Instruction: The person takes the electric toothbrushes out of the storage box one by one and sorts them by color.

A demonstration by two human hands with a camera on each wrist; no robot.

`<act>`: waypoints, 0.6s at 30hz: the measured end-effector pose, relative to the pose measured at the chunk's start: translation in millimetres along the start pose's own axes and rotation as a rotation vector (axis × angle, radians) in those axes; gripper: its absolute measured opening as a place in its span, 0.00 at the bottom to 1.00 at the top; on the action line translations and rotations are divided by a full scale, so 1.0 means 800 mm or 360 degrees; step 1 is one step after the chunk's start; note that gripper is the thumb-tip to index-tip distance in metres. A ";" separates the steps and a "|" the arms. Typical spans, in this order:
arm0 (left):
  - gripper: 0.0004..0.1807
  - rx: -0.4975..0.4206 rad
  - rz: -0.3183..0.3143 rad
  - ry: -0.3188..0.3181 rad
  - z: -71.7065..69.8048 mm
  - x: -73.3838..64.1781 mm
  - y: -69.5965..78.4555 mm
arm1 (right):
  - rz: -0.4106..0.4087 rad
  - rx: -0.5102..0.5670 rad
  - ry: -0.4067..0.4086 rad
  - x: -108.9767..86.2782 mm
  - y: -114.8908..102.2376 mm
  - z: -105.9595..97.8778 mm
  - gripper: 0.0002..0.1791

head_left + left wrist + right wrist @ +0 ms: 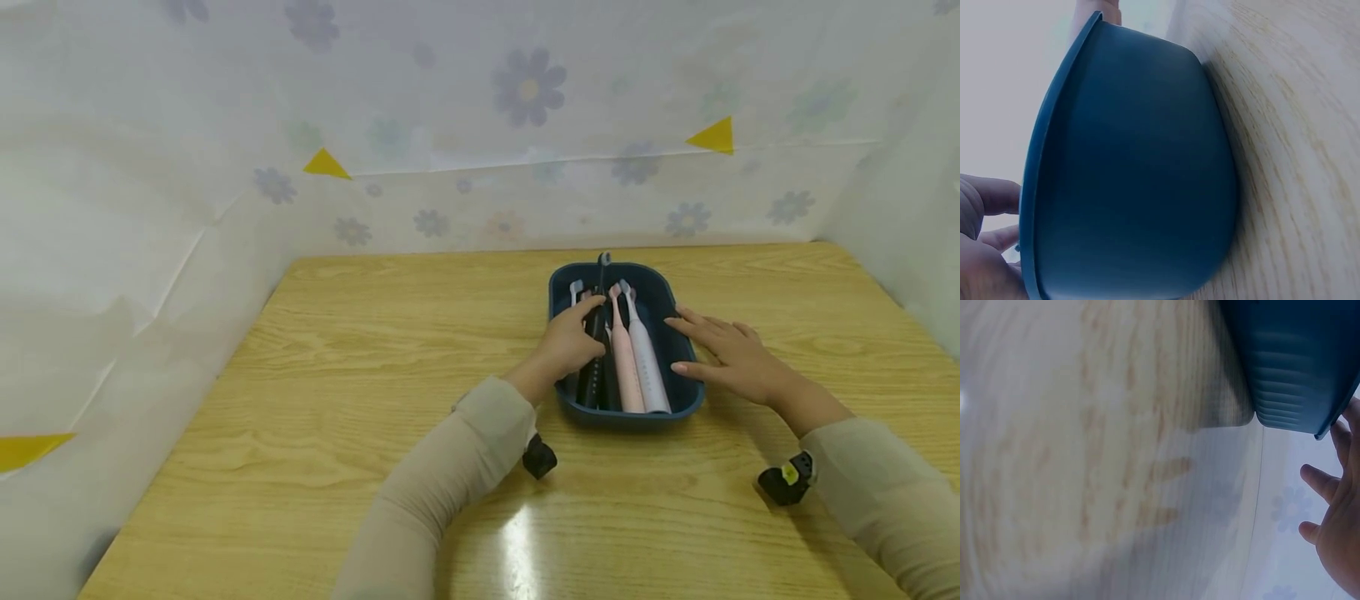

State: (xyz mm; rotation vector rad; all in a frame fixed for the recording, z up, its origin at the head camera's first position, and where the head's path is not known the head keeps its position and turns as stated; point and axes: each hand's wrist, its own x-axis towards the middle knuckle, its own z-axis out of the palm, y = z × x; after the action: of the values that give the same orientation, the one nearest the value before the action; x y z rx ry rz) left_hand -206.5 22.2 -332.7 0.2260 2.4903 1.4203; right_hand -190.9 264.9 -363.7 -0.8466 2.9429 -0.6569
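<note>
A dark blue plastic bin (686, 400) sits on the table with several electric toothbrushes lying side by side in it. At the bin's left side, my left hand (566, 342) holds a black electric toothbrush (592, 385) between thumb and fingers, its brush head reaching past the far rim. Beside it lie another dark handle (610, 383), a pink electric toothbrush (626, 367) and a white electric toothbrush (648, 367). More brush heads show behind my left fingers, their handles mostly hidden. My right hand (731, 354) rests with extended fingers at the bin's right rim.
The wooden table (375, 375) stretches out to the left of the bin. A white flowered sheet (465, 108) hangs along the back and sides, marked with yellow triangles (711, 136). Each wrist carries a small black camera (785, 481).
</note>
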 end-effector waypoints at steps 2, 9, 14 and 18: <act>0.38 -0.0036 0.0015 0.0005 -0.002 0.000 -0.001 | -0.0001 0.0000 0.0001 0.001 0.001 0.000 0.37; 0.38 -0.0131 0.0090 0.0015 -0.009 -0.001 -0.003 | 0.0014 0.0011 0.0015 0.002 0.001 0.001 0.36; 0.38 -0.0152 0.0108 0.0022 -0.014 -0.004 -0.005 | -0.0006 0.0032 0.0020 0.001 0.002 0.003 0.36; 0.38 -0.0237 0.0097 0.0040 -0.019 -0.007 -0.007 | -0.0001 0.0050 0.0035 -0.001 0.004 0.005 0.36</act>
State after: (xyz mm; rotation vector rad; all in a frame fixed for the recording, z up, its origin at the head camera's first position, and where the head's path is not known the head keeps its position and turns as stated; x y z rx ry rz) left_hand -205.8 5.5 -328.9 0.2578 2.4024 1.6339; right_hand -191.0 266.1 -368.5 -0.8435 2.9434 -0.7150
